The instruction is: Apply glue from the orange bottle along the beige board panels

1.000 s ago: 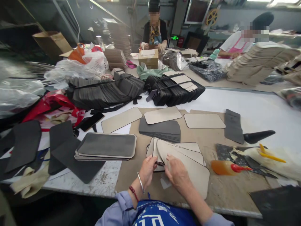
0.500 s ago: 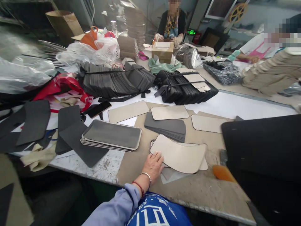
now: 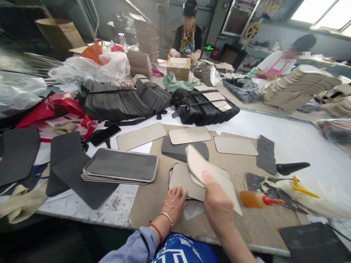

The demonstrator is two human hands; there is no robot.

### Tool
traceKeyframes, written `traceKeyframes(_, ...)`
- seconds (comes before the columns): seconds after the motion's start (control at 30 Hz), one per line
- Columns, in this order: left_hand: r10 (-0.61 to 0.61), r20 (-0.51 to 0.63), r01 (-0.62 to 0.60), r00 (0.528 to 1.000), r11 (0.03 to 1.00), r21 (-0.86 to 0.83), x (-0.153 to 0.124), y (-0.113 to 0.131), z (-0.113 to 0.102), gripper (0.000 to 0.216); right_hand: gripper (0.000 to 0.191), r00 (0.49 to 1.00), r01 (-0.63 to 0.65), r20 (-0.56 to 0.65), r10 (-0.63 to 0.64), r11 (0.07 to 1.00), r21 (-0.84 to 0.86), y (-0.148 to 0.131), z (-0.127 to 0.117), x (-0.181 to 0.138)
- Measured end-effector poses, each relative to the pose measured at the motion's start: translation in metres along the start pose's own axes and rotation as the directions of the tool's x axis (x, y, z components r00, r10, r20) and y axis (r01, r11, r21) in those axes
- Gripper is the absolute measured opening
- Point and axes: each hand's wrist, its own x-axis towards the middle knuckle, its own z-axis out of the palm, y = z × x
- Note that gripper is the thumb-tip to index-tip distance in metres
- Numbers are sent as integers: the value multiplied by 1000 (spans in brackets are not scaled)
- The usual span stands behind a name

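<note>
My right hand (image 3: 218,204) is raised above the table and grips a bent stack of beige panels (image 3: 203,168) by its near edge. My left hand (image 3: 175,202) lies flat, fingers spread, on the near edge of a beige panel with a dark rim (image 3: 182,179) that rests on the brown board. Behind it sits a pile of grey panels (image 3: 181,149). Three single beige panels lie in a row further back, the middle one (image 3: 189,134) directly ahead. To the left is a stack of grey-faced finished panels (image 3: 120,167).
An orange glue bottle (image 3: 253,199) with a red tip, a black tool (image 3: 292,168) and yellow-handled scissors (image 3: 304,189) lie to the right. Strapped bundles of dark pieces (image 3: 123,104) fill the middle. Two other people work at the far side. A phone (image 3: 105,134) lies left.
My right hand came back into view and lifted the bent stack of beige panels off the table. My left hand stayed pressed on the bottom panel. The camera view swung.
</note>
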Motion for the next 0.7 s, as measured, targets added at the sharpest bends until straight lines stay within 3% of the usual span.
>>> traceKeyframes(0.1,58,-51,-59,997,998,-24,-9,-8,1,32,45,999,34,38,-32,998,-47,-28,41,-22)
traceKeyframes(0.2,108,-134,-110,985,994,-7,-21,-15,0,27,37,987,46,147,-65,991,127,-17,48,-52)
traceKeyframes(0.27,161,-214,-163,963,987,8,-30,-18,-3,17,25,982,-124,169,84,963,241,17,34,-76)
traceKeyframes(0.3,196,-260,-199,946,980,13,-35,-18,-6,11,23,949,-302,169,267,921,244,40,24,-88)
traceKeyframes(0.33,223,-306,-228,925,973,19,-38,-19,-9,10,29,865,-502,153,478,835,224,64,14,-100)
traceKeyframes(0.4,209,-403,-214,891,976,32,-42,-20,-15,15,50,543,-835,107,833,522,173,111,-2,-118)
traceKeyframes(0.43,154,-444,-156,883,987,34,-42,-21,-17,11,63,414,-899,98,905,390,199,130,-6,-123)
traceKeyframes(0.47,71,-473,-66,878,997,28,-40,-23,-18,8,75,340,-920,104,935,307,245,145,-9,-125)
traceKeyframes(0.5,-28,-484,38,875,999,10,-37,-26,-17,21,84,299,-924,125,946,254,287,156,-9,-123)
traceKeyframes(0.57,-206,-423,200,883,978,-60,-28,-33,-11,51,89,275,-910,186,943,193,368,167,-6,-114)
traceKeyframes(0.63,-281,-311,251,908,959,-134,-20,-39,2,60,84,232,-905,228,946,124,407,169,0,-102)
traceKeyframes(0.7,-265,-265,228,927,960,-163,-15,-42,16,58,78,214,-909,219,952,111,402,172,8,-94)
